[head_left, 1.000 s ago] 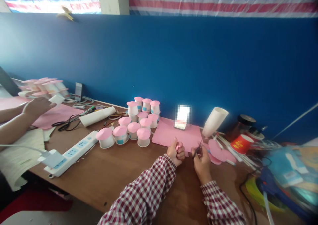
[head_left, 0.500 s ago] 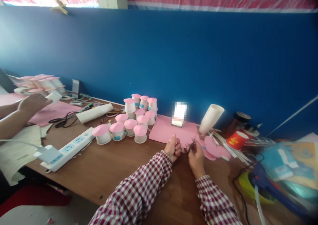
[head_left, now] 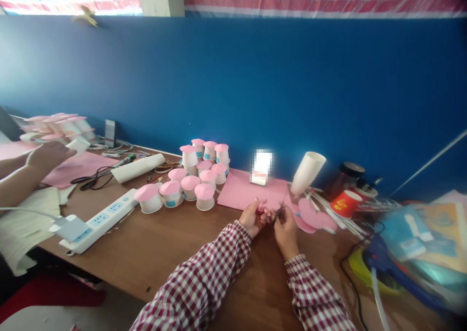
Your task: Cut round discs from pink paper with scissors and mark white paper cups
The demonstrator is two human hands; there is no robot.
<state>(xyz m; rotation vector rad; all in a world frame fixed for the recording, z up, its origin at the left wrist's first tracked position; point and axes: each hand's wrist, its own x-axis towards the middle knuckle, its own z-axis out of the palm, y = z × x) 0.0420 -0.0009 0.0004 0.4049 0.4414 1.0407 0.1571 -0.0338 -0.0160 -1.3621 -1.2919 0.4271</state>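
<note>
Over the front edge of a pink paper sheet point(head_left: 237, 187), my left hand point(head_left: 252, 219) is closed on a small pink paper piece point(head_left: 261, 207). My right hand point(head_left: 285, 231) grips a pair of scissors point(head_left: 279, 213), its dark blades pointing up and away from me. The two hands are close together, fingertips nearly meeting. Behind them a phone point(head_left: 260, 168) with a bright, blurred-out screen leans upright on the sheet. Pink paper rounds point(head_left: 313, 213) lie just right of my right hand.
Left of the sheet stand several paper cups with pink tops point(head_left: 205, 194), some stacked. A power strip point(head_left: 104, 219) lies nearer the left. Further right are a tall white cup stack point(head_left: 308, 173), a red cup point(head_left: 346, 203) and a blue glue gun point(head_left: 392, 267). A co-worker's hand point(head_left: 47, 158) holds a white cup.
My hands have come closer together, and more of the pink paper piece shows in my left fingers. The view has shifted slightly. The co-worker's hand has barely moved.
</note>
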